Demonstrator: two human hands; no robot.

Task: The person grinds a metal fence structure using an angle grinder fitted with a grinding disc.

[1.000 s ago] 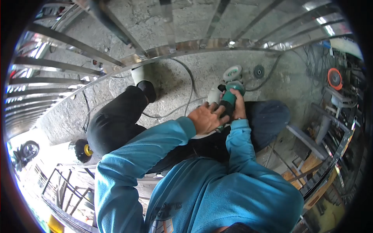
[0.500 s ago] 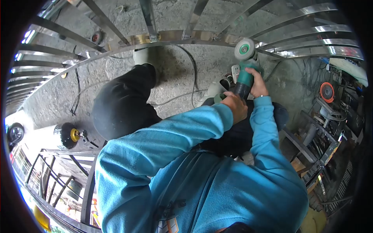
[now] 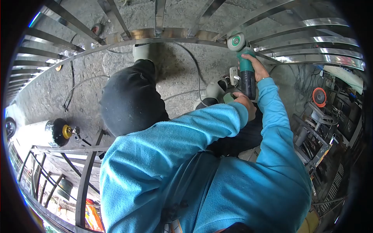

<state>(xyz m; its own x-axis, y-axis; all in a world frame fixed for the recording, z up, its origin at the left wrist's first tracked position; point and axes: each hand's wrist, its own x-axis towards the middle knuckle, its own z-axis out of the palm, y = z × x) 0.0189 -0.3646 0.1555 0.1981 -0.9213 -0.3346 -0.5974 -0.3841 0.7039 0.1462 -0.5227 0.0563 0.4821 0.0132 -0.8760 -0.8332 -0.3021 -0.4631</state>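
My right hand [image 3: 258, 68] is closed round the green body of an angle grinder [image 3: 246, 66]. The grinder's pale round disc [image 3: 236, 41] is beside the lower bar of a metal frame [image 3: 182, 33]. Close to the grinder's black rear end, my left hand [image 3: 246, 105] is closed, with a green rounded piece [image 3: 229, 98] at its fingertips; part of its grip is hidden. A white power socket [image 3: 233, 75] shows just left of the grinder.
Dark cables [image 3: 194, 62] run over the concrete floor [image 3: 173, 79]. A gas cylinder [image 3: 44, 133] lies at left, above a dark metal rack [image 3: 87, 182]. An orange-rimmed round object [image 3: 319, 97] and metal parts [image 3: 311, 134] are at right.
The grinder stands more upright in view, its disc shifted left and up. My left hand has moved right with the green piece. The surroundings have shifted slightly in view.
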